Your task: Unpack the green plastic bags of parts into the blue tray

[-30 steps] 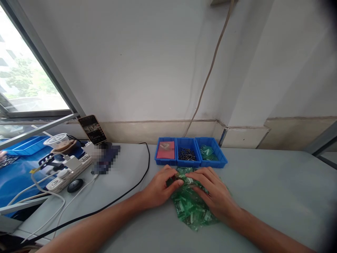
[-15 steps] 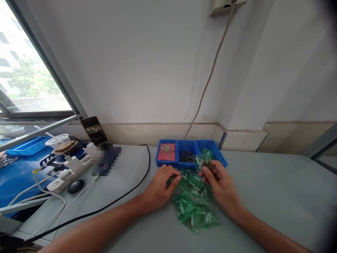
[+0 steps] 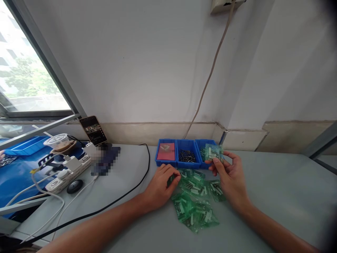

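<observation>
My right hand [image 3: 231,174] pinches a small clear green plastic bag [image 3: 213,151] of small parts between thumb and fingers, raised over the right compartment of the blue bins. My left hand [image 3: 162,184] rests on the table with fingers curled, thumb and forefinger close together around a bit of green plastic bag [image 3: 171,180], mostly hidden. Several filled green bags [image 3: 195,212] lie in a pile between the hands, showing pale and metallic pieces inside. Another bag [image 3: 216,189] lies beside my right wrist.
Three joined blue bins [image 3: 176,163] stand by the wall: a pink card in the left, dark metal screws [image 3: 186,156] in the middle, green bags in the right. A black cable [image 3: 123,192] crosses the table. Leftward are a power strip [image 3: 71,175], phone [image 3: 93,130], mouse [image 3: 75,186] and cup.
My right hand has moved right and slightly up with its bag, now over the right bin. A bag beside the pile is uncovered. My left hand stays put.
</observation>
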{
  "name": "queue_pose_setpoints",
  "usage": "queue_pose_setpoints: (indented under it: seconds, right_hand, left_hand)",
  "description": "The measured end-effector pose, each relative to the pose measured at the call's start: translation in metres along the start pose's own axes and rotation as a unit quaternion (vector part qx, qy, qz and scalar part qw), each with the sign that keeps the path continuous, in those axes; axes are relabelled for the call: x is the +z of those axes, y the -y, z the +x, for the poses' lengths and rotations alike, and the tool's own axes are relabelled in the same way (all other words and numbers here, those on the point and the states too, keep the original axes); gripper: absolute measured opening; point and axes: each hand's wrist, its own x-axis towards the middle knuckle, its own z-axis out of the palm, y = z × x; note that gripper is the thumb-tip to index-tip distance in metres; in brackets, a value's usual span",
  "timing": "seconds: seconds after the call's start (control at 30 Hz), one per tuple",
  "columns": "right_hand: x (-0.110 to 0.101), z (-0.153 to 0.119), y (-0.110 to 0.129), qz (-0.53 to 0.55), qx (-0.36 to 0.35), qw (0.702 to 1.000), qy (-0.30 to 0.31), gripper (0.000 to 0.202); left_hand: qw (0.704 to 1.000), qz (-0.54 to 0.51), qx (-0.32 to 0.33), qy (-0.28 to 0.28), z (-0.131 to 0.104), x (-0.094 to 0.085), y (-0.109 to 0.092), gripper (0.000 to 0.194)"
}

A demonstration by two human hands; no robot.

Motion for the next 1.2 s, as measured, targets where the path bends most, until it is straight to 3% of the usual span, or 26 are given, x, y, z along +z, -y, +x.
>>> queue_pose_setpoints:
  seconds: [0.23,0.57,0.7,0.83,0.9,0.97,1.1,1.2]
  right_hand:
    - [0.003,-0.003,-0.004,0.007,0.007,1.000,0.000,0.073]
    - [0.001,-0.003,-0.004,-0.004,0.042,0.999,0.018,0.101]
    - [0.002,-0.007,-0.002,-0.016,0.007,0.999,0.040,0.090]
    - [0.001,-0.013,-0.004,-0.060,-0.060,0.993,0.085,0.063]
    - [-0.001,-0.017,-0.005,-0.138,-0.093,0.977,0.134,0.043]
    - [-0.001,-0.021,-0.007,-0.237,-0.131,0.941,0.202,0.033]
    - [0.001,-0.028,-0.009,-0.378,-0.212,0.843,0.319,0.040]
    - [0.002,-0.031,-0.011,-0.434,-0.235,0.800,0.341,0.045]
  left_hand:
    - [1.000,0.028,0.005,0.001,-0.002,0.004,0.008,0.008]
    - [0.999,0.036,0.006,0.016,-0.003,0.005,0.009,0.017]
    - [0.998,0.056,-0.002,0.024,-0.004,0.004,0.008,0.022]
    - [0.996,0.079,-0.012,0.039,-0.004,0.004,0.007,0.037]
    - [0.995,0.089,-0.014,0.042,-0.004,0.004,0.009,0.043]
    - [0.994,0.098,-0.013,0.043,-0.005,0.005,0.010,0.045]
    - [0.993,0.108,-0.010,0.054,-0.006,0.007,0.013,0.041]
    - [0.993,0.105,-0.007,0.059,-0.006,0.007,0.014,0.034]
